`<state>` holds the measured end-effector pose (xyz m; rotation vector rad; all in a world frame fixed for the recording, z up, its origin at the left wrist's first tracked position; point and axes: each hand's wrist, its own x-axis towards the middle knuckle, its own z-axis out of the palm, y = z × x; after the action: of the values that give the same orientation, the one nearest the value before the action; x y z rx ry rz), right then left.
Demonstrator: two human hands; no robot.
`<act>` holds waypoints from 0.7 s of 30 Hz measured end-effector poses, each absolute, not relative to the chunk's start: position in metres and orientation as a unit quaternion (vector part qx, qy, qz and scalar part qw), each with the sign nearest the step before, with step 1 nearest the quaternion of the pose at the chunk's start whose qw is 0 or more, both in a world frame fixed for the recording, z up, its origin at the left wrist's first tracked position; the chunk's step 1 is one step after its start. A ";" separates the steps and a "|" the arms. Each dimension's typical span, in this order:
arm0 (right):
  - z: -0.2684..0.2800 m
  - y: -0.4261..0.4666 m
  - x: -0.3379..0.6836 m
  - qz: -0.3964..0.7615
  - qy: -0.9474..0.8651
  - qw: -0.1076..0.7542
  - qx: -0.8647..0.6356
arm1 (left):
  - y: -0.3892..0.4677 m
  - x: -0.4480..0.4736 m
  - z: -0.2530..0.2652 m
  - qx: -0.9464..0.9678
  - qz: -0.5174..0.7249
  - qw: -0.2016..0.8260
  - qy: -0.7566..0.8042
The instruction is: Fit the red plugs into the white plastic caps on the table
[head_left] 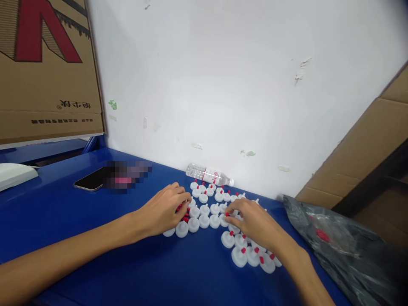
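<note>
Many white round plastic caps with thin spouts point(204, 221) stand in rows on the blue table. At the left end of the rows, my left hand point(165, 209) reaches over a small pile of red tips point(186, 216). Its fingers are curled inward, and whatever they grip is hidden. To the right, my right hand point(251, 219) pinches a red tip point(227, 214) between thumb and index finger, right at the spout of a white cap. Below this hand are several white caps point(239, 257) with red tips on their spouts. More red-tipped caps point(203, 197) stand at the back.
A clear plastic bottle point(208, 174) lies against the white wall behind the caps. At left are a phone point(91, 179) and a white device point(15, 175). A dark plastic bag point(347, 250) lies at right. Cardboard point(51, 85) stands at both sides.
</note>
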<state>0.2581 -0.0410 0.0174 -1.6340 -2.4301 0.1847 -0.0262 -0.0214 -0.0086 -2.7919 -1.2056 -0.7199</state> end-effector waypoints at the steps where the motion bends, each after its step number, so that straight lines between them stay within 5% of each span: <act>1: 0.016 -0.041 0.258 0.061 -0.826 0.110 -0.549 | -0.022 -0.026 -0.009 -0.893 -0.231 0.007 -0.386; 9: 0.026 -0.047 0.249 0.007 -0.822 0.230 -0.521 | -0.029 -0.024 -0.005 -0.888 -0.304 0.005 -0.346; 21: 0.012 -0.067 0.197 -0.116 -0.896 0.265 -0.336 | -0.039 -0.019 -0.006 -0.920 -0.300 0.017 -0.250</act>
<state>0.1967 -0.0671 0.0124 -0.9092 -2.4220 -0.3148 -0.0195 -0.0392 -0.0061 -2.8595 -0.7778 -0.9333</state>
